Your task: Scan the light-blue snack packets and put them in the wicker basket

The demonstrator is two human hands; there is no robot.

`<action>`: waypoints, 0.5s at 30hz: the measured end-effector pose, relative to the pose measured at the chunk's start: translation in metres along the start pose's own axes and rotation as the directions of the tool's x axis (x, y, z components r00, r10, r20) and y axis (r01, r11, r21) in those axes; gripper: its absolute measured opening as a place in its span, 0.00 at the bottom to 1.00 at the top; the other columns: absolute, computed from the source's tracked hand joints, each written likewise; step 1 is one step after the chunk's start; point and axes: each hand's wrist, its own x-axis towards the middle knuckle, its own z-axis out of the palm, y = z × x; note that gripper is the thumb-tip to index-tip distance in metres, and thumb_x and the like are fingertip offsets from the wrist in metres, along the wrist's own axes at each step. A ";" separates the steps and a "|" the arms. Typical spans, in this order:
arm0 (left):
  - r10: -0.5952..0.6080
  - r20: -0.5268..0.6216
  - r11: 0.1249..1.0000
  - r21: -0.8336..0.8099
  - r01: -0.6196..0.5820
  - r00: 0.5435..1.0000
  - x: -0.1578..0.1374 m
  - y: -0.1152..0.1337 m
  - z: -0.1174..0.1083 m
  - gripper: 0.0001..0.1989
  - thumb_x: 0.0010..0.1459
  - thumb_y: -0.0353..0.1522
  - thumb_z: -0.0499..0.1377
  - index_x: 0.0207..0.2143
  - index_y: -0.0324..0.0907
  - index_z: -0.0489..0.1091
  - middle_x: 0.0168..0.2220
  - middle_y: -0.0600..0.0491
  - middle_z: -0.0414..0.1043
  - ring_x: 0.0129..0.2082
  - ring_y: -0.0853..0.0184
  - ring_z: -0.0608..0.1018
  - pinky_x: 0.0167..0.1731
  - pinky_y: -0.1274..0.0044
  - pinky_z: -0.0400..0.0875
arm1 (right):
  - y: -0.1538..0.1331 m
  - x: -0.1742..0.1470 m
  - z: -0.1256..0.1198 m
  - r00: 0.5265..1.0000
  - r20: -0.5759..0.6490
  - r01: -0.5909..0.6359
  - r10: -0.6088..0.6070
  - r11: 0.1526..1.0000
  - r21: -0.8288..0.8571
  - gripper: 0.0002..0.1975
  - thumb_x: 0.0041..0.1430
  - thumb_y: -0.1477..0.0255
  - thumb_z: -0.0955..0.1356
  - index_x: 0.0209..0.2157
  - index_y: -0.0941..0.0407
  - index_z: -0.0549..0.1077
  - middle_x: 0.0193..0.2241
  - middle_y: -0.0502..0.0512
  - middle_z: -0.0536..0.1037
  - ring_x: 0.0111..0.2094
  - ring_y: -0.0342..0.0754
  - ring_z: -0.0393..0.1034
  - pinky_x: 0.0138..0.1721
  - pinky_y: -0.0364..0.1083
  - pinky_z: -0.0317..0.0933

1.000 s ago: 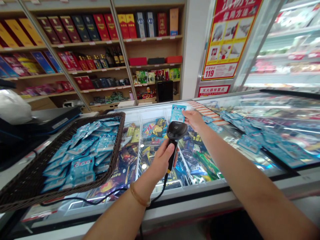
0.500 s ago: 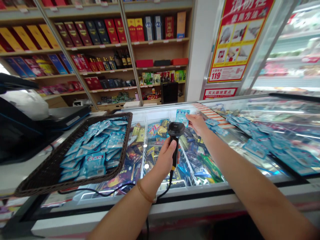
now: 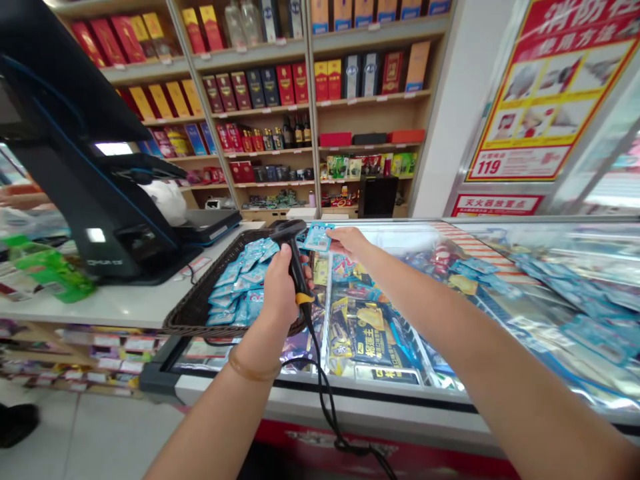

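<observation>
My left hand (image 3: 283, 283) is wrapped round the handle of a black barcode scanner (image 3: 296, 263), its head tilted over the right part of the basket. A cable runs down from the handle. Between thumb and fingers, my right hand (image 3: 350, 241) pinches one small light-blue packet (image 3: 318, 236) just right of the scanner's head. Below and to the left, a dark brown wicker basket (image 3: 186, 308) holds a heap of similar blue packets (image 3: 239, 283); my left hand and the scanner cover part of it.
Under the freezer's glass lie bagged goods (image 3: 367, 330) in wire compartments. More blue packets (image 3: 595, 333) are spread on the glass at right. A black scale or till machine (image 3: 115, 213) and a green bag (image 3: 50, 270) stand on the left counter. The scanner cable (image 3: 325, 400) hangs over the freezer's front edge.
The view has swung left. My right hand has carried the blue packet leftward to the basket's far right corner. The scanner has also moved left and now tilts over the basket.
</observation>
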 end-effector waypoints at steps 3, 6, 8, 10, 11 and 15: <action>0.008 -0.077 1.000 0.005 -0.007 0.997 0.006 0.011 -0.018 0.21 0.56 0.50 0.61 0.34 0.40 0.65 0.22 0.57 0.68 0.16 0.74 0.69 0.15 0.83 0.63 | 0.004 0.007 0.047 0.998 0.055 -0.024 0.024 1.000 -0.002 0.09 0.56 0.80 0.73 0.26 0.57 0.71 0.18 0.49 0.76 0.23 0.43 0.74 0.36 0.46 0.74; 0.016 -0.098 1.000 -0.001 -0.016 0.995 0.009 0.016 -0.028 0.20 0.58 0.48 0.60 0.35 0.40 0.66 0.22 0.57 0.69 0.16 0.73 0.70 0.15 0.82 0.64 | 0.007 0.009 0.073 0.992 0.120 -0.032 0.034 0.999 -0.011 0.09 0.55 0.81 0.73 0.27 0.58 0.71 0.21 0.51 0.78 0.25 0.44 0.76 0.36 0.45 0.74; 0.023 -0.104 0.999 -0.021 -0.025 0.994 0.008 0.014 -0.030 0.17 0.59 0.46 0.59 0.36 0.40 0.67 0.23 0.57 0.69 0.17 0.73 0.71 0.17 0.82 0.65 | 0.008 0.008 0.076 0.991 0.131 -0.024 0.027 0.999 -0.028 0.08 0.54 0.82 0.73 0.27 0.59 0.72 0.22 0.52 0.78 0.26 0.44 0.77 0.36 0.45 0.74; 0.016 -0.102 0.998 -0.051 -0.021 0.995 0.008 0.010 -0.027 0.16 0.60 0.44 0.59 0.37 0.40 0.67 0.24 0.57 0.69 0.17 0.74 0.71 0.18 0.82 0.66 | 0.010 0.006 0.069 0.994 0.110 -0.009 0.015 0.999 -0.046 0.07 0.54 0.83 0.72 0.27 0.58 0.73 0.22 0.52 0.78 0.26 0.44 0.77 0.37 0.45 0.74; 0.007 -0.094 0.998 -0.066 -0.013 0.996 0.008 0.006 -0.024 0.16 0.60 0.44 0.59 0.37 0.40 0.67 0.24 0.57 0.69 0.17 0.74 0.70 0.18 0.82 0.66 | 0.012 0.004 0.061 0.996 0.093 0.000 0.006 0.998 -0.059 0.07 0.54 0.83 0.72 0.28 0.58 0.74 0.22 0.51 0.78 0.27 0.44 0.77 0.37 0.45 0.74; -0.043 -0.027 0.992 -0.118 0.040 0.999 0.006 -0.018 -0.002 0.18 0.59 0.46 0.60 0.37 0.40 0.66 0.24 0.58 0.69 0.16 0.75 0.69 0.17 0.83 0.64 | 0.020 -0.006 0.010 0.999 -0.008 0.049 -0.051 0.982 -0.184 0.04 0.56 0.80 0.71 0.30 0.57 0.76 0.26 0.51 0.80 0.31 0.45 0.78 0.38 0.45 0.73</action>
